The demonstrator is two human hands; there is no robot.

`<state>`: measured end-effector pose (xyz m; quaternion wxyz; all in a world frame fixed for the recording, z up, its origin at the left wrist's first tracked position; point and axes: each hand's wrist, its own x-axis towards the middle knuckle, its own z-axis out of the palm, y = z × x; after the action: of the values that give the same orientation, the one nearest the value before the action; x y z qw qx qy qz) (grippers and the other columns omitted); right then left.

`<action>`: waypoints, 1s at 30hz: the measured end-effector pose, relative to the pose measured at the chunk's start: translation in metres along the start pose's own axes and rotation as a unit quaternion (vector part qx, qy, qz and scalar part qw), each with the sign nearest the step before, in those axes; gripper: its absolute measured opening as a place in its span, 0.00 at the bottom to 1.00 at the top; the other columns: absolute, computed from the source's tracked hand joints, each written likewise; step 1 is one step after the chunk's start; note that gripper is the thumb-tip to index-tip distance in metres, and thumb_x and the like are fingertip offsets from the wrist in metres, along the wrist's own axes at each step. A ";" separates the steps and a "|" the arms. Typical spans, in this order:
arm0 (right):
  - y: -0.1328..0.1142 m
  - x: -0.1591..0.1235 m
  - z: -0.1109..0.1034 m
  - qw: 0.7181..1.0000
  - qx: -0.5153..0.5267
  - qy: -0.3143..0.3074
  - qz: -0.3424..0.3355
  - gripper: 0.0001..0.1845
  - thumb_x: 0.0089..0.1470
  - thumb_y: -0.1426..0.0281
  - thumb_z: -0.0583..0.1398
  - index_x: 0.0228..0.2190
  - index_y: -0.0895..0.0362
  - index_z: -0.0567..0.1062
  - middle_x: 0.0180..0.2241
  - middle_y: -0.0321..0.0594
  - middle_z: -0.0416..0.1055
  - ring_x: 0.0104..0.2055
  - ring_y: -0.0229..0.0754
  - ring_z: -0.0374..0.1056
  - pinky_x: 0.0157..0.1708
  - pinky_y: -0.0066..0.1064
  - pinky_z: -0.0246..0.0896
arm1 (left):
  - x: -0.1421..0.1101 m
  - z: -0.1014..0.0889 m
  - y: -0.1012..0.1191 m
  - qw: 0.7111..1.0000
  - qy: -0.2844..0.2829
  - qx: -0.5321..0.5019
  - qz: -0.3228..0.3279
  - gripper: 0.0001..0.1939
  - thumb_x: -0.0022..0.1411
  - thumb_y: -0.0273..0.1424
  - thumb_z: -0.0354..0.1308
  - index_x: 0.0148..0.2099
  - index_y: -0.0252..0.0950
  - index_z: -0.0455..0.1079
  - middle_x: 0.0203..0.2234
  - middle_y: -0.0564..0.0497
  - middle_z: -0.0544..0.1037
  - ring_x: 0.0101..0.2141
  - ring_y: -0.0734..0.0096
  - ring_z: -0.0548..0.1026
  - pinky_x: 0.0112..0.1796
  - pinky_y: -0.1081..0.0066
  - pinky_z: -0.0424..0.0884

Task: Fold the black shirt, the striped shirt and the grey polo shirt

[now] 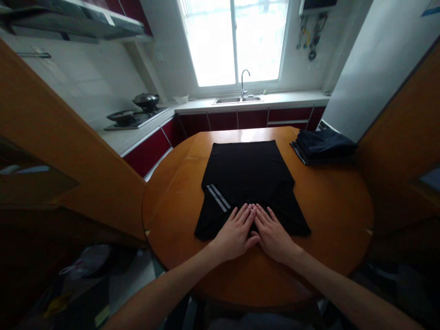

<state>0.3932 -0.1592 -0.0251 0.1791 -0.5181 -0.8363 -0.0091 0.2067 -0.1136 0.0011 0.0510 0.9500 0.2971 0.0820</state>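
Black fabric (248,166) is lying spread on the wooden table (178,201); left hand (234,234) and right hand (275,236) are pressing its near edge, fingers extended and ungripping, probably keeping it flat

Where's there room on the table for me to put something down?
Bare wood shows left of the black garment, right of it this side of the dark pile, and between the forearms at the near edge. It's crowded mid-table, where the left hand and right hand lie on the garment.
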 end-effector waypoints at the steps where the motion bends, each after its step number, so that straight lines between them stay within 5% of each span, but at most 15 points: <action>1: 0.000 -0.001 0.003 1.000 -0.005 -0.006 -0.002 0.33 0.64 0.69 0.52 0.67 0.66 0.55 0.69 0.54 0.50 0.73 0.51 0.39 0.69 0.51 0.39 | 0.000 0.005 0.000 1.000 -0.008 0.004 0.004 0.44 0.69 0.52 0.48 0.74 0.30 0.38 0.71 0.38 0.47 0.70 0.54 0.43 0.67 0.50 0.46; 8: 0.004 -0.007 0.003 1.000 -0.009 -0.016 -0.008 0.34 0.65 0.65 0.52 0.67 0.67 0.55 0.69 0.53 0.50 0.72 0.50 0.41 0.70 0.49 0.37 | -0.007 0.015 -0.008 1.000 -0.010 0.013 0.013 0.46 0.69 0.54 0.47 0.74 0.27 0.38 0.71 0.36 0.47 0.70 0.56 0.44 0.67 0.55 0.46; 15: 0.015 -0.012 0.001 1.000 -0.015 -0.019 -0.004 0.34 0.64 0.67 0.54 0.67 0.64 0.55 0.69 0.52 0.49 0.72 0.49 0.43 0.69 0.49 0.43 | -0.026 0.007 -0.027 0.999 0.005 0.032 0.009 0.34 0.73 0.43 0.47 0.73 0.31 0.45 0.70 0.39 0.52 0.70 0.59 0.47 0.66 0.57 0.52; 22: 0.021 -0.013 -0.003 0.999 -0.032 -0.002 -0.033 0.29 0.60 0.75 0.53 0.63 0.66 0.63 0.66 0.53 0.58 0.69 0.50 0.52 0.68 0.47 0.47 | -0.037 -0.002 -0.048 0.997 0.013 0.060 0.041 0.28 0.72 0.33 0.50 0.70 0.33 0.53 0.67 0.39 0.59 0.68 0.58 0.54 0.64 0.56 0.57; 30: 0.032 -0.019 -0.007 0.997 -0.033 0.017 -0.062 0.30 0.57 0.83 0.50 0.60 0.61 0.69 0.62 0.49 0.66 0.66 0.48 0.58 0.66 0.48 0.53 | -0.041 -0.008 -0.054 0.997 -0.012 0.056 0.055 0.34 0.61 0.16 0.44 0.69 0.33 0.56 0.67 0.42 0.61 0.67 0.64 0.56 0.65 0.60 0.57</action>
<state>0.4302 -0.1617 -0.0302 0.1752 -0.4710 -0.8628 -0.0561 0.1418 -0.0931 -0.0038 -0.0034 0.9671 0.2481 0.0563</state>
